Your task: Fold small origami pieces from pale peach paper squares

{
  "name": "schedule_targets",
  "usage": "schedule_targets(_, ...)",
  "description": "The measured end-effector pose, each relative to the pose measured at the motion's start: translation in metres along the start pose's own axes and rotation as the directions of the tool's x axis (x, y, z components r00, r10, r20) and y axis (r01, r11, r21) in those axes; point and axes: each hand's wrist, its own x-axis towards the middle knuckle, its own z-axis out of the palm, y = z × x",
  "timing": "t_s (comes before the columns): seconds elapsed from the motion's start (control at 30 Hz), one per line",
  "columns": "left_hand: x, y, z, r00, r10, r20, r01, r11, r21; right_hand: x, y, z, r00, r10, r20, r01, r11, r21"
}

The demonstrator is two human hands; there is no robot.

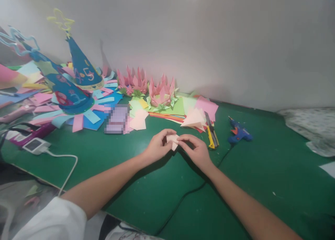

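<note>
The left hand [160, 145] pinches a small pale folded paper [172, 139] between thumb and fingers, while the right hand [197, 152] grips its near-side edge with thumb and forefinger, so neither hand is free. The paper sits between the two sets of fingertips, above the table [146, 198]; the double hold looks meant to keep the fold steady while the right fingers press its edge, though how the layers lie is too small to tell. Just beyond the right hand lie loose sheets [194, 118] and a yellow cutter [212, 138], its blade end pointing away from the hands, perhaps for safety. Farther out to that hand's right rests a blue glue gun [238, 132], its cord [180, 201] running back beneath the right forearm, which probably keeps it within reach yet out of the fingers' way. Straight ahead of the hands, a pink crown [162, 91] stands on stacked coloured paper [178, 106], near the wall, likely to spare it from knocks. Beyond the left hand, a blurred-out item [117, 119] lies before the cone hats [85, 67], which stand upright on their wide fringed brims.
</note>
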Motion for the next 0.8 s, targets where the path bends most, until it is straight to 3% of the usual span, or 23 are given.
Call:
schedule_targets(0.13, 0.001, 0.0, 0.001, 0.999, -0.032, -0.015, 0.031, 0.998, -0.062, 0.0, 0.0, 0.0, 0.999, -0.034, -0.009, 0.034, 0.999, -0.008)
schedule_targets(0.4, 0.005, 0.011, 0.003, 0.99, -0.14, 0.03, 0.141, 0.927, -0.346, 0.001, 0.001, 0.0, 0.999, -0.039, -0.018, 0.039, 0.999, -0.025)
schedule_targets(0.57, 0.005, 0.009, 0.002, 0.989, -0.133, 0.058, 0.145, 0.931, -0.334, 0.001, 0.001, 0.0, 1.0, 0.003, -0.026, -0.004, 0.999, -0.052)
schedule_targets(0.8, 0.003, 0.001, 0.003, 0.994, -0.079, 0.073, 0.095, 0.965, -0.246, -0.001, 0.003, 0.002, 0.995, 0.1, -0.028, -0.099, 0.994, 0.036)
